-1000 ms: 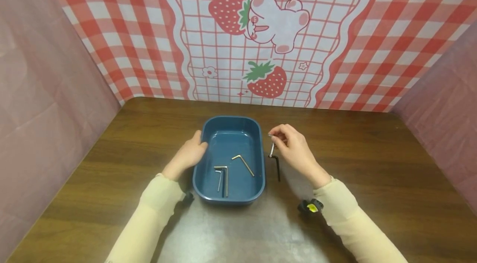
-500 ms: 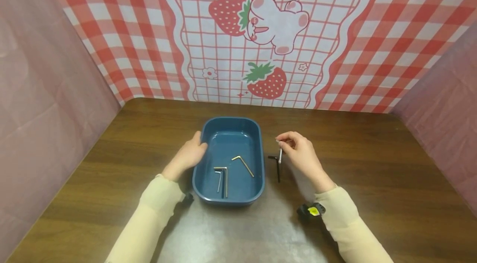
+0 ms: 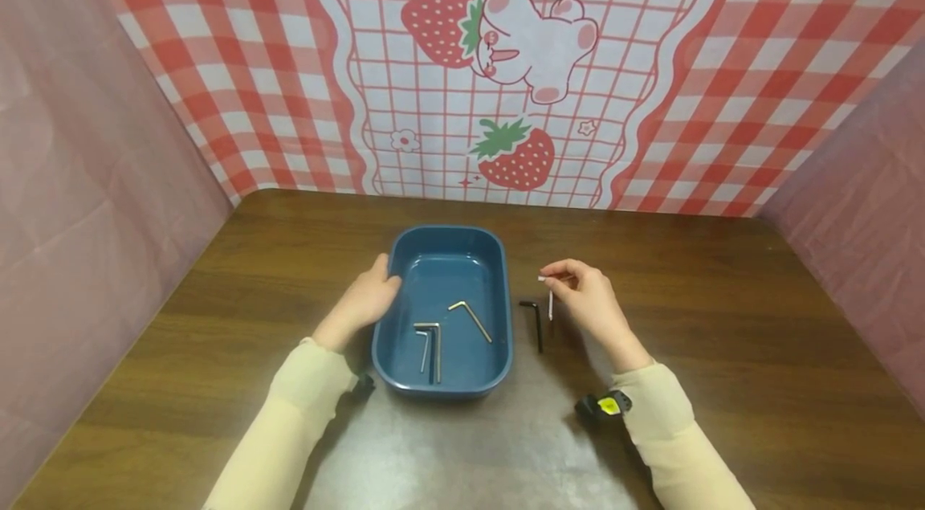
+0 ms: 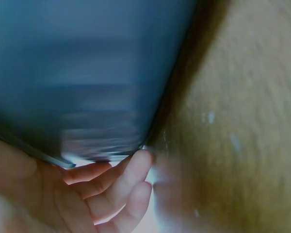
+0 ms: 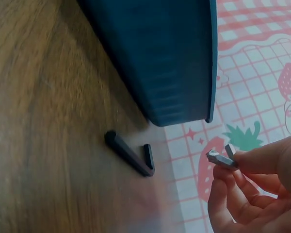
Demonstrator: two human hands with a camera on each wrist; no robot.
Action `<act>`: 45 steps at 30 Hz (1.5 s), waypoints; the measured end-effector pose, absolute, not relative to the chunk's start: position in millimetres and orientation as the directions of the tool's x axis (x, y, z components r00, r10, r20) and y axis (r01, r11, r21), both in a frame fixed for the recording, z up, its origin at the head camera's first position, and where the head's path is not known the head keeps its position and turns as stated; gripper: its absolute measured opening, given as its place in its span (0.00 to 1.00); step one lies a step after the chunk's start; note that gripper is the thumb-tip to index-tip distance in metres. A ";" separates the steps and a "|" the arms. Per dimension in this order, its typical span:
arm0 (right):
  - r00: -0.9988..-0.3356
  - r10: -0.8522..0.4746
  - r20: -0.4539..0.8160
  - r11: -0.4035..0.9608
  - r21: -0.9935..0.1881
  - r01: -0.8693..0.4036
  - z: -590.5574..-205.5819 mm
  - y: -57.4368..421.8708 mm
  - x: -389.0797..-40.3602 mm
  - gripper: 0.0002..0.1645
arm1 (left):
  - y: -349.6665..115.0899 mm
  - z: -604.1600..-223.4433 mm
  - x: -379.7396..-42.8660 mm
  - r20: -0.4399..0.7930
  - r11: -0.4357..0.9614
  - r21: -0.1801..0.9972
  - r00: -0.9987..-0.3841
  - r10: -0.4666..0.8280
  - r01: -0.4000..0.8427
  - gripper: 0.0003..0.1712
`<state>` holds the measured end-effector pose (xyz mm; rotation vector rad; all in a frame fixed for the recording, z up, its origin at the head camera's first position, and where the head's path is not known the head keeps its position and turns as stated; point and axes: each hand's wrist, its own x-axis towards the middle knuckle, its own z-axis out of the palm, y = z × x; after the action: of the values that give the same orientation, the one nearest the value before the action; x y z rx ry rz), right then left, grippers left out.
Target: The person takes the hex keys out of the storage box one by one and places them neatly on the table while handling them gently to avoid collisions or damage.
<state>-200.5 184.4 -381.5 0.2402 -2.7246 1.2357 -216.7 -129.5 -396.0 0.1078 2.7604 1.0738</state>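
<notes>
My left hand (image 3: 361, 301) grips the left wall of a blue rectangular tray (image 3: 507, 293), thumb over the rim and fingers along the outside. In the left wrist view, the fingertips (image 4: 138, 165) lie against the tray's outer side. Right of the tray, my right hand (image 3: 585, 297) pinches a small silver hex key (image 3: 551, 306) by its bent end, the long arm hanging down over the table. A black L-shaped hex key (image 3: 538, 325) lies on the table between tray and right hand. Inside the tray are a brass-coloured hex key (image 3: 477, 323) and a group with another brass-coloured one (image 3: 438, 353) and a silver one (image 3: 424, 352).
The brown wooden table (image 3: 289, 245) carries the tray near its middle. Behind stands a red-and-white checked cloth (image 3: 405, 104) with strawberry prints, and pink cloth (image 3: 94, 197) hangs at both sides. A black wrist device (image 3: 600, 405) is strapped beneath the right sleeve.
My right hand has moved right and slightly toward me with the silver hex key, away from the black hex key it overlapped. The left hand and tray have stayed in place.
</notes>
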 end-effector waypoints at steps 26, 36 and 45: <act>-0.993 -0.119 0.028 0.780 -0.617 -0.110 -397.2 199.6 -205.2 0.09 | -130.3 -395.8 -215.3 -0.130 0.734 0.679 -0.982 0.137 0.013 0.24; -0.995 -0.098 -0.002 0.787 -0.612 -0.076 -400.1 198.2 -206.3 0.09 | -129.7 -394.1 -215.6 -0.126 0.736 0.677 -0.982 0.138 0.017 0.25; -0.996 -0.088 0.010 0.792 -0.606 -0.076 -404.2 196.1 -205.8 0.08 | -129.7 -393.8 -215.7 -0.128 0.734 0.679 -0.981 0.143 0.018 0.25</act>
<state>-205.8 196.1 -404.2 0.1363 -2.9913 1.0095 -215.7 -129.7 -393.8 0.1289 2.7632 1.0791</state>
